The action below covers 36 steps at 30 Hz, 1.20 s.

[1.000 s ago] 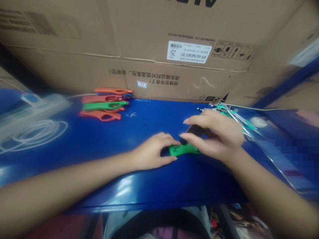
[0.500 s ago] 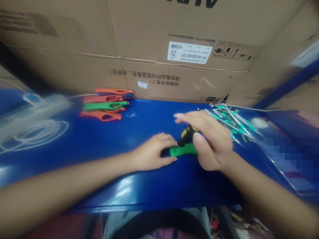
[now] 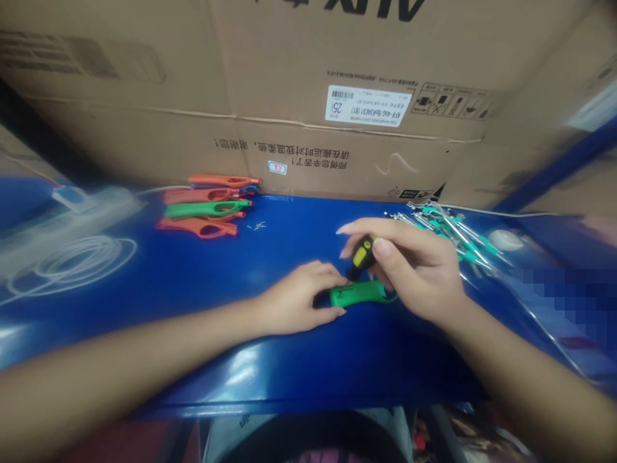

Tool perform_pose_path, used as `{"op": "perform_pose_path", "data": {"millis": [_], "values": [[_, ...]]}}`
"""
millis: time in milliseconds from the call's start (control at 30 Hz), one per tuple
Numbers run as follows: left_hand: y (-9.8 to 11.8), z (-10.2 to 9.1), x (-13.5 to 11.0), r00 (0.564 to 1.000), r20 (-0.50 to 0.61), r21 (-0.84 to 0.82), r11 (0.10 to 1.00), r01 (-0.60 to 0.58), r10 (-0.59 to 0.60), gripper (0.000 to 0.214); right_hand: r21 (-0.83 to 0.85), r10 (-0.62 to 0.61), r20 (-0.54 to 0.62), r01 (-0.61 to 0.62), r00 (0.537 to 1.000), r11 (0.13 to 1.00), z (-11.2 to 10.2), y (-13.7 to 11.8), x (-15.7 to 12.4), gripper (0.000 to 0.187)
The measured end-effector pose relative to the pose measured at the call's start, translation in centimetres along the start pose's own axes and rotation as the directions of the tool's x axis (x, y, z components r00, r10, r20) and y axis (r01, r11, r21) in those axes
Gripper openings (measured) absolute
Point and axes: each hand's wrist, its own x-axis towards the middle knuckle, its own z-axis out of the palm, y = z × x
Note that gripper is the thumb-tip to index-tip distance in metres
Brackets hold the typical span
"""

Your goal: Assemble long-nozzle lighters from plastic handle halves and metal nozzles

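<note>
My left hand rests on the table, its thumb and fingers closed around the left end of a green plastic handle-shaped casing. The casing lies flat and looks like a long-nosed lighter's body; its right end is partly behind my other hand. In my right hand is a short screwdriver with a black and yellow handle, gripped by thumb and fingers. It tilts with its lower end down at the casing, near my left fingertips. Its tip is too small to make out.
Several orange and green casings are piled at the back left, with small pins beside them. Metal rods with green parts lie at right. A white coiled cable lies left. A cardboard box stands behind the table.
My right hand has shifted slightly right and its fingers have curled more around the screwdriver, showing more of the handle and casing. The left hand keeps its hold. The view has tilted slightly.
</note>
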Motion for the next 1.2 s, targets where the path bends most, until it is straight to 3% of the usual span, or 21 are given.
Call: {"op": "perform_pose_path", "data": {"millis": [67,167,233,367,433,500,567,733,800,933,1100,1200], "values": [[0.0,0.0,0.0,1.000,-0.007,-0.002,1.000,-0.005,0.005,0.032,-0.115,-0.050,-0.094,0.039,0.994,0.993,-0.1,0.4,0.1,0.021],[-0.1,0.0,0.0,1.000,-0.011,-0.014,1.000,-0.007,0.007,0.035,-0.368,-0.247,-0.221,0.154,0.943,0.917,-0.3,1.2,0.0,0.018],[-0.1,0.0,-0.1,1.000,-0.003,-0.020,1.000,-0.005,0.005,0.036,-0.331,-0.249,-0.164,0.185,0.954,0.925,-0.5,1.6,-0.1,0.029],[-0.1,0.0,-0.1,1.000,0.005,-0.011,1.000,-0.003,0.003,0.034,-0.079,-0.071,0.037,0.074,0.997,0.994,-0.5,1.6,-0.1,0.040],[-0.1,0.0,-0.1,1.000,0.000,-0.008,1.000,-0.002,0.002,0.033,-0.148,-0.121,-0.016,0.118,0.992,0.982,-0.5,1.5,-0.1,0.031],[-0.1,0.0,-0.1,1.000,-0.002,-0.011,1.000,-0.003,0.003,0.033,-0.326,-0.261,-0.080,0.223,0.962,0.919,-0.6,1.4,-0.1,0.023],[-0.1,0.0,-0.1,1.000,0.000,-0.014,1.000,-0.002,0.002,0.032,-0.420,-0.340,-0.083,0.277,0.937,0.865,-0.7,1.2,-0.1,0.024],[-0.1,0.0,-0.1,1.000,-0.008,0.000,1.000,-0.005,0.005,0.031,-0.146,-0.137,0.049,0.143,0.989,0.979,-0.6,1.0,-0.2,0.038],[-0.1,0.0,-0.1,1.000,-0.012,-0.007,1.000,-0.005,0.005,0.031,-0.174,-0.193,0.021,0.194,0.981,0.966,-0.6,1.2,-0.3,0.030],[0.0,-0.1,-0.1,1.000,0.009,-0.018,1.000,0.006,-0.006,0.029,-0.399,-0.406,-0.058,0.352,0.912,0.847,-0.4,1.3,-0.7,0.029],[-0.1,0.0,-0.1,1.000,-0.001,-0.009,1.000,-0.008,0.008,0.030,-0.269,-0.305,-0.049,0.281,0.951,0.921,0.0,0.7,-0.5,0.038],[-0.1,0.0,-0.1,1.000,-0.005,-0.010,1.000,-0.001,0.001,0.027,-0.362,-0.369,-0.018,0.338,0.929,0.869,-0.6,0.9,-0.4,0.029]]}}
